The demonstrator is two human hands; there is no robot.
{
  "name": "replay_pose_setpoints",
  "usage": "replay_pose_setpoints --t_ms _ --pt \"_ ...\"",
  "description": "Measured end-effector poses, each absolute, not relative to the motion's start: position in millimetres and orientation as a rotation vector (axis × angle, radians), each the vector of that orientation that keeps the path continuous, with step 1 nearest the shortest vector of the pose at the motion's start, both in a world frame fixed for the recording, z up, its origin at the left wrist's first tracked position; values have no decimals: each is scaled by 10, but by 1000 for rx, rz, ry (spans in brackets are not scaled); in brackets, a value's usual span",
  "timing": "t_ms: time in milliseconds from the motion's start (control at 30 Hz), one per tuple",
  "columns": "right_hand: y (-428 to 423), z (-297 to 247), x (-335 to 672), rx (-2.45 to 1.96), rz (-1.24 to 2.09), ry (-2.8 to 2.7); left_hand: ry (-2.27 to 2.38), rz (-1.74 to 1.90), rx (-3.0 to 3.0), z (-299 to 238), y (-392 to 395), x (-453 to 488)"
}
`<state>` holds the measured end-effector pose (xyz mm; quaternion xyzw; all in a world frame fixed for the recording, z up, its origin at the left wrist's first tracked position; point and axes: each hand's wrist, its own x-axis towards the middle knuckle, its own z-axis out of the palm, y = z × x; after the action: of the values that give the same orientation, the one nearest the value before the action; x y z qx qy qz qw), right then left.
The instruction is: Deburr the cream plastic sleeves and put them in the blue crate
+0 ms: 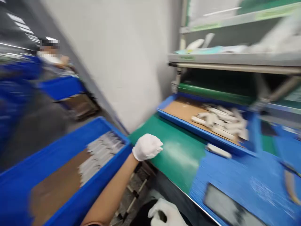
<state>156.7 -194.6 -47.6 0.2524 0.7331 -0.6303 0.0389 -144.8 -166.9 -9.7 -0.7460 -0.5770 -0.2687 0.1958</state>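
1. Left hand [147,147]: fingers curled in; whether anything is grasped cannot be told.
2. Right hand [168,214]: fingers loosely bent, gap shown, nothing seen held.
3. Done, as judged: rows [101,157] laid in bin [58,150], left of the left fingers.
4. Remaining, as judged: heap [219,121] unsorted in tray [183,125], beyond and right of both hands' fingers; one stray piece [218,151] placed before it.
5. Tabletop [174,150]: green, beside the left fingers; part covered by blue mat [246,175].
6. Room: shelf [232,59] mounted above, farther right; another person [54,59] seen far left, blurred.
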Motion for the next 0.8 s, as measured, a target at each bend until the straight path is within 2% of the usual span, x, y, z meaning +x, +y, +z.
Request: replay_pose_setpoints --t_ms 100,267,367,467,533,667,800 --pt "-1846 -312 1896 1096 -1846 2108 -1382 -947 -2197 100 -1133 -1183" --pt "-1845 -331 2691 1467 -2015 2038 -1211 -786 -2270 430 -430 -538" --pt "-1852 -344 3171 1559 -2091 2144 -1507 -594 -2416 623 -17 -185" --pt "-1729 -177 3466 1647 -2018 2381 -1980 -382 -2398 829 505 -53" --pt "-1588 -9 3545 1707 -1819 2576 -2160 -347 -2287 956 875 -85" --pt "-1180 209 3603 1834 -1198 2885 -2497 -193 -2169 1085 1468 -183" --pt "-513 267 3744 2091 -555 2868 -2622 -186 -2170 1033 1769 -1"
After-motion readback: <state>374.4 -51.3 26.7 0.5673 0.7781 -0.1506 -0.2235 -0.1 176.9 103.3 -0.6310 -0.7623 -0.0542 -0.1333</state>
